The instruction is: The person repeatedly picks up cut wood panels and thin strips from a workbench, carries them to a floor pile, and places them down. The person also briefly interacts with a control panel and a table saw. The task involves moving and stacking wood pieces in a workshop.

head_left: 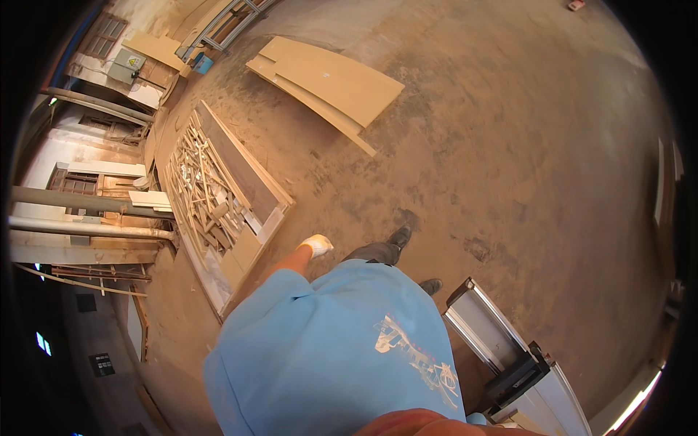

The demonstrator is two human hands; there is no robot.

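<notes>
My left hand (316, 245), in a white work glove with a yellow cuff, hangs beside my left leg over the brown floor. It looks rounded, and its fingers point away from view, so their closure and any small thing in them stay hidden. Closest to it, on the left, is a large shallow wooden bin (270, 227) filled with thin wood offcuts (207, 192). Nothing visible touches the glove. My right hand does not show; my blue shirt covers the lower middle.
A stack of tan boards (331, 80) lies on the floor ahead. Close on my right stands a machine with metal rails (483, 323) and a black carriage (516, 381). Pipes (91, 229) and a grey electrical box (126, 65) line the left wall. A metal frame (225, 25) stands far left.
</notes>
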